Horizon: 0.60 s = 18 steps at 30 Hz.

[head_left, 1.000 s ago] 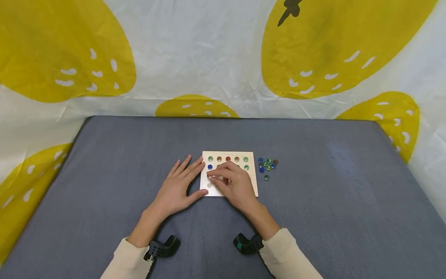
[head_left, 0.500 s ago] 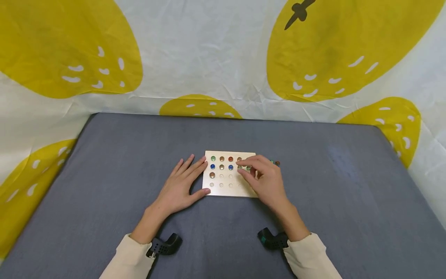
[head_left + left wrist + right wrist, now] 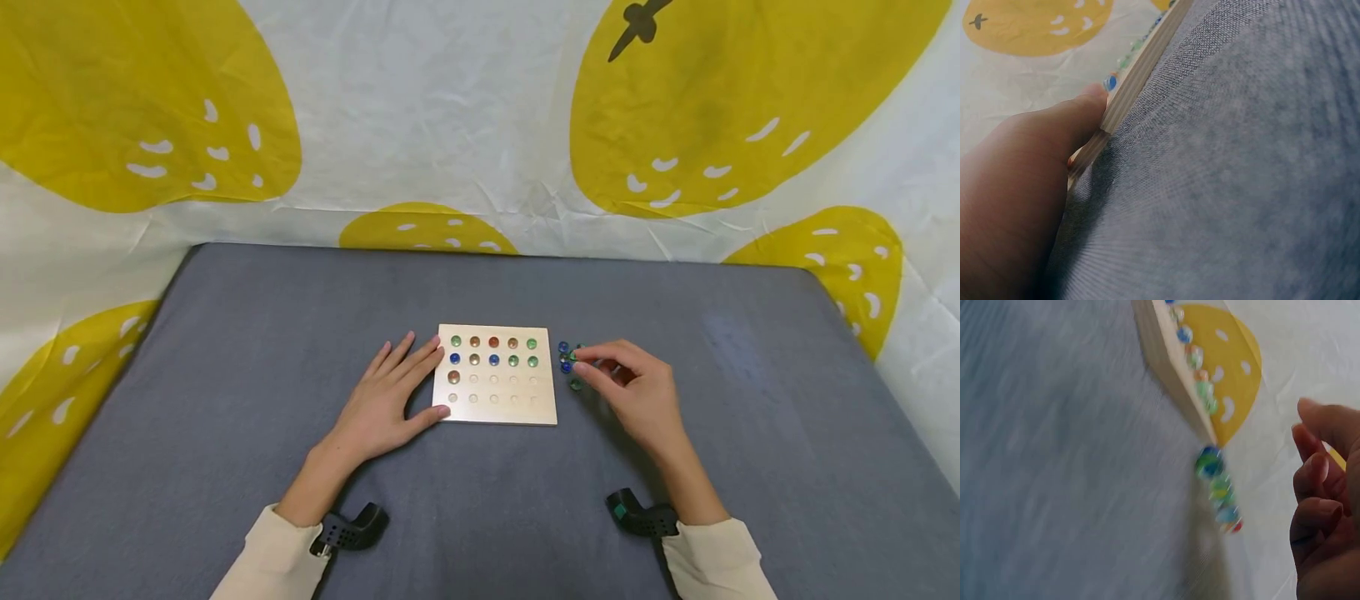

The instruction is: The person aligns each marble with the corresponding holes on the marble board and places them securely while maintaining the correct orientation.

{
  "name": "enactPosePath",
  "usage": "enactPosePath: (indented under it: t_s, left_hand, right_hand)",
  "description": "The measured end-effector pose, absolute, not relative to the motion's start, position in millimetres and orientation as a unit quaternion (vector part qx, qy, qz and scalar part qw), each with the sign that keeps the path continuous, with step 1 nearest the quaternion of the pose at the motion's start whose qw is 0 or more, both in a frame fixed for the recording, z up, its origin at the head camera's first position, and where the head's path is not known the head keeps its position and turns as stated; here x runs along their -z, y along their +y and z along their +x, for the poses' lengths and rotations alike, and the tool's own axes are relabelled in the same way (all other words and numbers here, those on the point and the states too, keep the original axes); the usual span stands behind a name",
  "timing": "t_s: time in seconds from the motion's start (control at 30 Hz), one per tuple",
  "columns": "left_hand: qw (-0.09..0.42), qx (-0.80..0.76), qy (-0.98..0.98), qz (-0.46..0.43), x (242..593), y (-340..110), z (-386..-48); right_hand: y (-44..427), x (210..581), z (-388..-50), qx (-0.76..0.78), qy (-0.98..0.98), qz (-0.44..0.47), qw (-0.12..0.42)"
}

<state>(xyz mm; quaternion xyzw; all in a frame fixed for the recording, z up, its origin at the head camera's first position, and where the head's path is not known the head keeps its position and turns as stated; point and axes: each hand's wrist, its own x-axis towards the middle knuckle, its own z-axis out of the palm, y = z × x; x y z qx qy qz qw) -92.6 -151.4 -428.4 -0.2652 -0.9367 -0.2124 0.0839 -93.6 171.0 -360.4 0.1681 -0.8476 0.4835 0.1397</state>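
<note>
A pale wooden board (image 3: 495, 411) with rows of round hollows lies flat on the table. Glass marbles fill its two far rows, and one brownish marble (image 3: 453, 377) sits at the left end of the third. My left hand (image 3: 384, 406) rests along the board's left edge, fingers straight and spread, thumb at the near corner. To the right, my right hand (image 3: 637, 387) hovers by a cluster of loose marbles (image 3: 566, 367), thumb and index finger slightly apart. No marble shows between those fingertips; the hand partly covers the cluster in the head view.
A grey cloth (image 3: 360, 300) covers the table. Behind it hangs a white sheet (image 3: 427, 100) with yellow fruit shapes. One green loose marble (image 3: 575, 384) lies a little nearer than the cluster. Each wrist carries a black camera mount (image 3: 356, 527).
My right hand has let go of the brownish marble at the third row's left end and moved right, off the board, to the loose marbles. The left hand keeps its place.
</note>
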Motion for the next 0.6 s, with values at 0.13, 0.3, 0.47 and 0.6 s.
enactPosePath:
  t_s: [0.13,0.3,0.47,0.6]
  left_hand:
    - [0.086,0.209,-0.937,-0.265,429.4,-150.9,-92.7]
    - [0.088,0.209,-0.937,-0.265,430.5,-151.0,-91.7]
    - [0.091,0.209,-0.936,-0.268,431.2,-151.6,-92.2]
    - [0.093,0.209,-0.935,-0.269,431.8,-151.6,-93.1]
  right_hand:
    - [180.1,366.9,-94.4,-0.495,-0.844,0.171,0.116]
    - [186.9,381.4,-97.2,-0.506,-0.837,0.187,0.094]
    - [190.5,388.2,-98.9,-0.512,-0.833,0.192,0.081]
    - [192.4,388.1,-100.4,-0.508,-0.835,0.195,0.077]
